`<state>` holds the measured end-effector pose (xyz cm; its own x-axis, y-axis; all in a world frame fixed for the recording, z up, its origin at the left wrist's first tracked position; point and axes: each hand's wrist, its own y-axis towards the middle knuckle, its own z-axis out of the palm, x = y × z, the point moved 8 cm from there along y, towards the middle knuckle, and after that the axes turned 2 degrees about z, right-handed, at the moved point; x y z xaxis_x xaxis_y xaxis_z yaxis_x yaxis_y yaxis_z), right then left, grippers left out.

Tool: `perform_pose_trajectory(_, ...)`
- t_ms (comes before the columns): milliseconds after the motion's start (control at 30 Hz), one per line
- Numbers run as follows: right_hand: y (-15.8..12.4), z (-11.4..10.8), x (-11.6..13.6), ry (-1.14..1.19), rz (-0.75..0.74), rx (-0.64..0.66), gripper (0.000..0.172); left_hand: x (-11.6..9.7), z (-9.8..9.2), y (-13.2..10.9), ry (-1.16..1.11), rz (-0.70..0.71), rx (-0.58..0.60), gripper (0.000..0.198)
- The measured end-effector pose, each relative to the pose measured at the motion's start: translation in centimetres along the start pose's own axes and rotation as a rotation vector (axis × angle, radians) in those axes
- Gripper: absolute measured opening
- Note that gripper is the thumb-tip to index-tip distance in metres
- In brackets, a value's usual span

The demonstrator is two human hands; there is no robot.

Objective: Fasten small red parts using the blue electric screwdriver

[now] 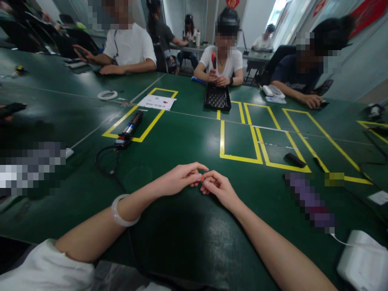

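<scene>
Near the middle of the green table [182,141], my left hand [178,178] and my right hand [220,188] meet at the fingertips. A tiny red-orange piece [202,178] shows between them, pinched by the fingers of both hands. It is too small and too covered to tell its kind. My left thumb presses toward it while the left index finger reaches over the top. The right thumb and fingers close on it from the other side. A pale bangle [115,210] circles my left wrist.
A black cylindrical tool [133,123] with a cable lies left, inside yellow tape near a paper sheet [157,102]. Across the table, a person holds a red-and-black tool [214,60] over a black tray [217,103]. A white block [362,258] sits at the right.
</scene>
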<state>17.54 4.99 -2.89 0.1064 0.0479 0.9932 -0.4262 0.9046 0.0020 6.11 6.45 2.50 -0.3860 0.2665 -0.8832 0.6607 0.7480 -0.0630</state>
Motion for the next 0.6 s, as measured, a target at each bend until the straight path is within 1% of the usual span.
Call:
perform_pose_trajectory(67,0.0,0.3,0.0,0.066,0.023,0.022,0.030,0.1,0.6,0.2,-0.025,0.002,-0.006,0.041)
perform_pose_trajectory(167,0.1,0.2,0.0,0.091,0.036,0.007,0.033,1.2,0.7,0.4,-0.085,-0.023,-0.046,0.041)
perform_pose_trajectory(300,0.2,-0.3,0.0,0.082,-0.017,-0.050,0.033,2.6,1.0,0.7,-0.253,-0.083,-0.070,0.033)
perform_pose_trajectory(367,0.2,-0.5,-0.1,0.051,-0.054,-0.074,0.031,2.9,1.2,0.7,-0.288,-0.096,-0.067,0.031)
perform_pose_trajectory(467,0.1,-0.5,0.1,-0.043,-0.095,-0.080,0.027,2.5,0.8,0.4,-0.200,-0.065,-0.107,0.026)
perform_pose_trajectory(533,0.1,-0.5,0.2,-0.104,-0.102,-0.081,0.027,1.8,0.2,0.2,-0.077,-0.016,-0.149,0.022)
perform_pose_trajectory(600,0.1,-0.6,0.2,-0.137,-0.105,-0.091,0.026,1.0,0.0,0.0,0.054,0.034,-0.165,0.019)
